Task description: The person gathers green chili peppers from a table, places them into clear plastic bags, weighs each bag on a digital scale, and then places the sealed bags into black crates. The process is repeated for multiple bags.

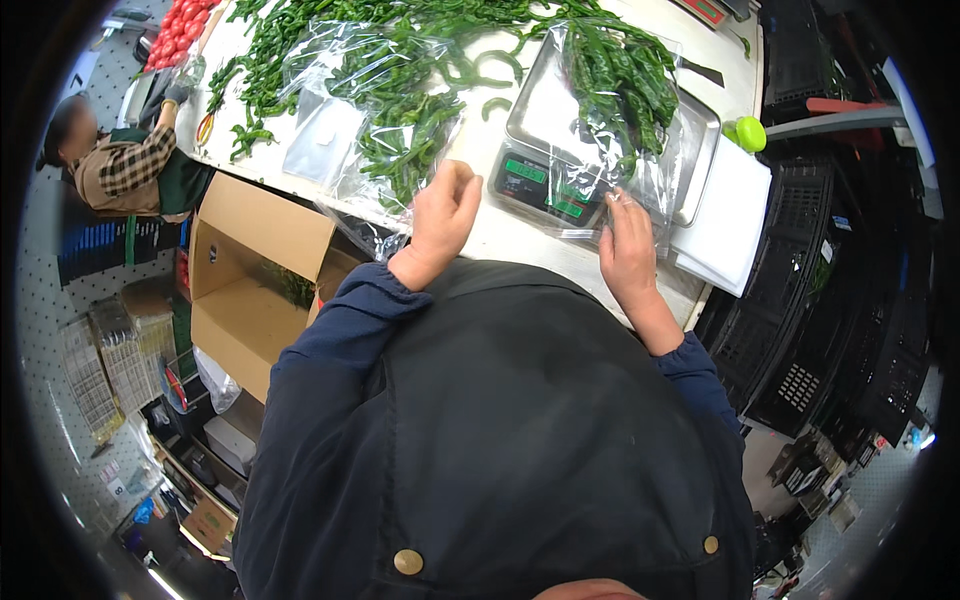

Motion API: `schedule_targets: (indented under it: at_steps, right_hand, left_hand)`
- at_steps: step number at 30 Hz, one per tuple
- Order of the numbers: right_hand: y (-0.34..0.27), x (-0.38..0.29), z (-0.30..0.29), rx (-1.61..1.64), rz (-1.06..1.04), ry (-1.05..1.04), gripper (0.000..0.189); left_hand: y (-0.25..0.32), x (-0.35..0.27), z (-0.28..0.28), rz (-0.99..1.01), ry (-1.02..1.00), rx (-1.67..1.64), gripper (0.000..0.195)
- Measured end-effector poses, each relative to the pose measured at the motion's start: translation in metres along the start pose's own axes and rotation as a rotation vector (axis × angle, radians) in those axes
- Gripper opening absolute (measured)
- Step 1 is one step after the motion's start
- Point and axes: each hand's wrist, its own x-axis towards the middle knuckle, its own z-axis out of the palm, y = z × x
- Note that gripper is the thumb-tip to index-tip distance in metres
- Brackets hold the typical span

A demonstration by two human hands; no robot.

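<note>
A clear plastic bag of green peppers [626,82] lies on the metal pan [536,105] of a digital scale [517,191]. The fingertips of my right hand [631,251] are at the near end of this bag, over the edge of the scale's lit display panel, and pinch the film. My left hand [442,221] has curled fingers and sits beside a second clear bag of green peppers [401,142], which lies on the white table [495,236] to the left. Whether the left fingers grip its film cannot be made out.
Loose green peppers [262,64] cover the far table. White sheets [731,217] and a lime-green round object [750,134] are right of the scale. An open cardboard box [251,300] stands below the left edge. Another person [127,165] works at far left; black crates [787,247] stand right.
</note>
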Motion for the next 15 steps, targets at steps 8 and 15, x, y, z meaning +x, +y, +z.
schedule_targets:
  at_steps: [8, 15]
  right_hand:
    - [-0.013, 0.018, 0.022, -0.099, -0.096, -0.113, 0.06]
    - [0.035, 0.064, 0.02, -0.402, 0.013, 0.065, 0.04]
  left_hand:
    - [0.004, -0.01, 0.002, -0.046, -0.055, -0.034, 0.01]
    - [0.0, -0.012, 0.002, -0.052, -0.1, -0.041, 0.007]
